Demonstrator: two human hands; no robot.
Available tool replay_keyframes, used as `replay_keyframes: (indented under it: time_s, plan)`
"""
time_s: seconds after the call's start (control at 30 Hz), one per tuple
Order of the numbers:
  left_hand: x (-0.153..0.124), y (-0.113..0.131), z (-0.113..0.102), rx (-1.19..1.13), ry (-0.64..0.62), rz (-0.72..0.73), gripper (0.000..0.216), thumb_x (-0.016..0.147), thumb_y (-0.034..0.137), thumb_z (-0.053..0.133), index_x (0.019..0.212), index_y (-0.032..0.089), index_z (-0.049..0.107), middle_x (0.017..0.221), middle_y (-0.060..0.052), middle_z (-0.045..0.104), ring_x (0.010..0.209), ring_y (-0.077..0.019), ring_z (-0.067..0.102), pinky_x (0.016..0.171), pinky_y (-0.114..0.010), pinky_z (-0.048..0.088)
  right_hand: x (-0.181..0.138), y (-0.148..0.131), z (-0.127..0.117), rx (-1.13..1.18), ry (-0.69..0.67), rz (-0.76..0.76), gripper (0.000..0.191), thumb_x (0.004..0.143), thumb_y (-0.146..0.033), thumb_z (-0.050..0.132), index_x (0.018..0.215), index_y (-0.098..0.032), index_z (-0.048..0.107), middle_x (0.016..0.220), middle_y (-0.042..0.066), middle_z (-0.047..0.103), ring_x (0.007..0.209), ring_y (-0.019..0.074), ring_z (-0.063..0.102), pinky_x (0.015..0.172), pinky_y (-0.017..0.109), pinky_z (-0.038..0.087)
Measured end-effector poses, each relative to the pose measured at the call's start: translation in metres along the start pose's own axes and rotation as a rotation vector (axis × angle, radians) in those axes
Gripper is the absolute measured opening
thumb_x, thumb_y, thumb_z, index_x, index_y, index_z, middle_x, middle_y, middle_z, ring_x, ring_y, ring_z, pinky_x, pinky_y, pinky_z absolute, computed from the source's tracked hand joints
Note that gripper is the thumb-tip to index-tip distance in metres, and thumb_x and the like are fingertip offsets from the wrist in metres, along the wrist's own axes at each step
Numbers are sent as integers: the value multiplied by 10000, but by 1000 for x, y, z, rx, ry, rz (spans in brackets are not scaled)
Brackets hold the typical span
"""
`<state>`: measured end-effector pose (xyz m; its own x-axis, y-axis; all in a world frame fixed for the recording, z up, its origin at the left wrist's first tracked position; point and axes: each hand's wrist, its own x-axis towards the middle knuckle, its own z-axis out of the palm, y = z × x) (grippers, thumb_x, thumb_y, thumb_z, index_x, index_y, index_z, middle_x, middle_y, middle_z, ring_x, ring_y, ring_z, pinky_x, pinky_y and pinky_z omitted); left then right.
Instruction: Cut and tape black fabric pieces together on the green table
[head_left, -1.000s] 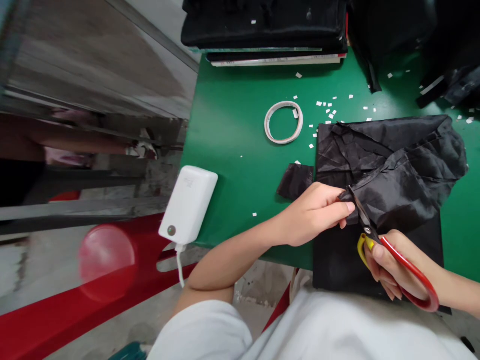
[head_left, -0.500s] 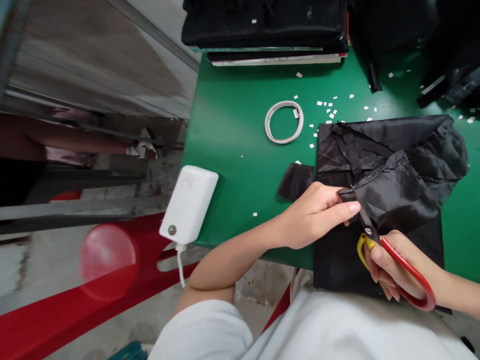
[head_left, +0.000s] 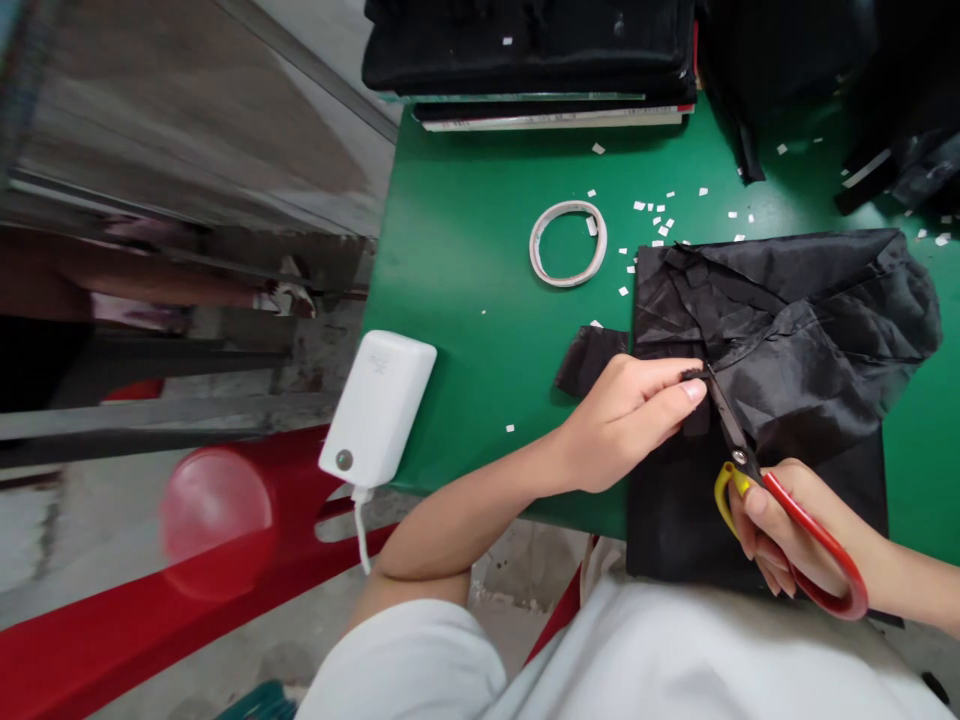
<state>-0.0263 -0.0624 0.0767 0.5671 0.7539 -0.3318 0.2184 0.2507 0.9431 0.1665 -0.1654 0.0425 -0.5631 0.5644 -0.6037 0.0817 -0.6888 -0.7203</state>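
Black shiny fabric (head_left: 817,360) lies bunched over a flat black folded piece (head_left: 697,520) at the table's near right. My left hand (head_left: 622,415) pinches a small edge of the fabric between thumb and forefinger. My right hand (head_left: 795,530) is wrapped round scissors (head_left: 821,545) with red and yellow handles. The blades point away from me, their tips at the fabric edge right beside my left fingertips; they look closed or nearly so. A small black fabric scrap (head_left: 592,362) rests left of the bunched fabric, just behind my left wrist.
On the green table (head_left: 465,230) lie a roll of white tape (head_left: 568,245) and scattered white paper bits (head_left: 660,222). A white power bank (head_left: 379,405) with a cable sits at the left edge. Stacked black fabric (head_left: 525,50) stands behind. A red plastic chair (head_left: 247,540) is at left.
My left fingers have shifted slightly up, and the scissor blades have come closer together at the fabric edge. The fabric has shifted a little to the right.
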Motion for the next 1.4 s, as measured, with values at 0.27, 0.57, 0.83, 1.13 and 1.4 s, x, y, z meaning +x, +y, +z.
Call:
replay_keyframes:
  time_s: [0.27, 0.57, 0.83, 1.13, 1.4]
  plan:
    - [3, 0, 0, 48, 89, 81, 332, 955, 358, 505, 685, 181, 429, 516, 82, 343, 474, -52, 328, 474, -208, 247, 1, -2, 1, -23, -2, 20, 707, 828, -864, 357, 622, -198, 477, 378, -78, 328, 306, 87, 417, 370, 201, 393]
    - [1, 0, -2, -3, 30, 61, 325, 957, 363, 517, 701, 168, 474, 483, 87, 373, 432, -42, 335, 452, -197, 254, -4, -6, -3, 1, -86, -40, 701, 837, -841, 397, 768, -164, 565, 469, -95, 311, 369, 60, 310, 437, 235, 458]
    - [1, 2, -2, 0, -14, 17, 365, 915, 403, 563, 649, 169, 473, 487, 74, 365, 450, -52, 319, 446, -205, 235, -3, -9, -4, 23, -92, -137, 652, 874, -785, 429, 786, -155, 571, 538, -80, 342, 414, 60, 330, 467, 238, 466]
    - [3, 0, -3, 22, -39, 22, 347, 915, 375, 542, 650, 157, 487, 552, 61, 390, 485, -51, 328, 466, -203, 256, 0, 3, -5, -37, -64, -95, 711, 896, -801, 321, 750, -157, 587, 464, -65, 386, 361, 77, 388, 425, 227, 452]
    - [2, -1, -4, 24, -43, 31, 312, 920, 341, 511, 666, 161, 494, 538, 62, 396, 480, -56, 346, 461, -199, 259, 1, 2, -3, -50, -41, -51, 704, 898, -798, 311, 674, -175, 552, 394, -71, 366, 302, 86, 427, 345, 187, 384]
